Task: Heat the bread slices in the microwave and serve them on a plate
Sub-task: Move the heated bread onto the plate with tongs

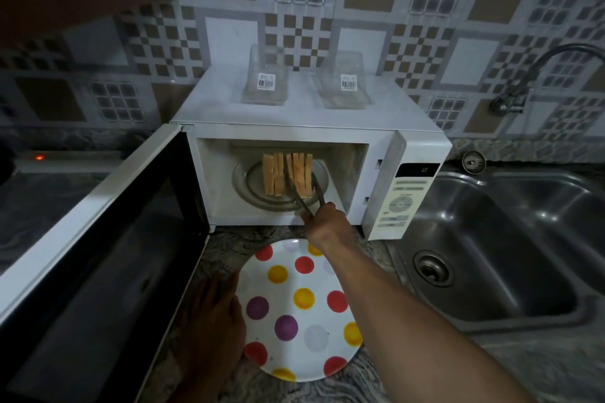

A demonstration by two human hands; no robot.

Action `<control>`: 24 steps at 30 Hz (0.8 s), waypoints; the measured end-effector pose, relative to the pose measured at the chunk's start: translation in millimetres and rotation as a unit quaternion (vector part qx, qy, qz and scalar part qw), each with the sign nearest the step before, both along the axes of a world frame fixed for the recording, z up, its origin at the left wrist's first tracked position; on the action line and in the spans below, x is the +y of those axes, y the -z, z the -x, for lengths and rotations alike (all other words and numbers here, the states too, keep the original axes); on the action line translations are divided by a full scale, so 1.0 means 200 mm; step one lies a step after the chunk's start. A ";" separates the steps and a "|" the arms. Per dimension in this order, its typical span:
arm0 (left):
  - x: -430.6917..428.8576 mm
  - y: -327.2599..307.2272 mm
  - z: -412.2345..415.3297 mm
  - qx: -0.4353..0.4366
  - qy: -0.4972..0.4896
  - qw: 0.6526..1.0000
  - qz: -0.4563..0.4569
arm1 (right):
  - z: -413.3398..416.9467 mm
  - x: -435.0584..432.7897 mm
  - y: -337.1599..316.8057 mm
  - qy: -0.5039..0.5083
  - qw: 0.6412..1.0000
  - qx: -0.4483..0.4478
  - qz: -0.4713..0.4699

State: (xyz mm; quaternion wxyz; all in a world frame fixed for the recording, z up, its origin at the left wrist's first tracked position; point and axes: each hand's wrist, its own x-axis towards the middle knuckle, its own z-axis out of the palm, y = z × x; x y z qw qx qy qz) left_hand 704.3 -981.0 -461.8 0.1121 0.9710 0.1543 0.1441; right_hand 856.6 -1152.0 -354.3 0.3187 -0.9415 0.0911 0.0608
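Left hand lies flat beside one plate; right hand grips tongs among six bread slices.

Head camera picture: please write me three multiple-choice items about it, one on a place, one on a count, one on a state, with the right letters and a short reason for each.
1. Where does the plate lie?
A) on the counter before the microwave
B) inside it
C) on top of it

2. How many clear containers stand on the microwave?
A) one
B) two
C) four

3. What is the right hand doing?
A) hanging idle
B) pressing a button
C) gripping tongs at the bread slices

Answers: 1 A, it lies flat on the stone counter; 2 B, two labelled containers show there; 3 C, its fingers curl round the tongs.
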 end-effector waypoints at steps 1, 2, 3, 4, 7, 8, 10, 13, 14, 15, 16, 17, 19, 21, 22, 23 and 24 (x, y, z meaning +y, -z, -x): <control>0.01 0.01 0.00 0.000 0.003 1.000 -0.001 | -0.02 0.01 0.00 0.001 1.000 0.002 0.001; 0.01 0.01 -0.01 -0.002 0.006 1.000 0.000 | -0.03 0.01 0.00 0.002 1.000 0.002 0.003; 0.01 0.01 -0.01 -0.003 0.008 1.000 0.003 | -0.04 0.01 0.00 0.003 1.000 0.002 0.008; 0.01 0.00 -0.01 -0.008 0.007 1.000 0.004 | -0.05 0.02 0.00 0.001 1.000 0.003 0.012; 0.00 -0.01 -0.01 -0.035 -0.002 0.999 -0.009 | -0.06 0.01 0.00 -0.007 1.000 0.006 0.024; -0.01 -0.01 -0.01 -0.040 -0.003 0.999 -0.011 | -0.06 0.01 0.01 -0.007 1.000 0.004 0.025; -0.01 -0.01 0.00 -0.044 -0.009 0.999 -0.020 | -0.07 0.02 0.01 -0.006 1.000 0.002 0.024; -0.01 -0.02 -0.01 -0.021 -0.009 1.000 0.002 | -0.08 0.03 0.02 -0.005 1.000 0.001 0.025; -0.01 -0.01 -0.02 -0.012 -0.010 1.000 0.010 | -0.08 0.03 0.02 -0.004 1.000 -0.004 0.027; 0.00 0.00 -0.02 -0.004 -0.009 1.000 0.018 | -0.08 0.03 0.02 -0.004 0.999 -0.010 0.032; 0.00 0.01 -0.03 0.002 -0.008 1.000 0.025 | -0.09 0.03 0.02 -0.004 0.999 -0.017 0.039; 0.01 0.01 -0.03 0.007 -0.008 0.999 0.032 | -0.09 0.03 0.02 -0.004 0.999 -0.022 0.046; 0.01 0.02 -0.03 0.018 -0.011 0.999 0.036 | -0.08 0.03 0.03 -0.008 0.998 -0.023 0.059; 0.02 0.03 -0.03 0.023 -0.012 0.999 0.033 | -0.08 0.03 0.03 -0.014 0.997 -0.024 0.068; 0.02 0.03 -0.03 0.023 -0.011 0.999 0.033 | -0.08 0.02 0.03 -0.015 0.997 -0.026 0.074; 0.02 0.03 -0.03 0.021 -0.011 0.999 0.032 | -0.08 0.02 0.03 -0.015 0.996 -0.029 0.079; 0.02 0.03 -0.03 0.018 -0.013 0.999 0.029 | -0.08 0.01 0.03 -0.015 0.996 -0.031 0.084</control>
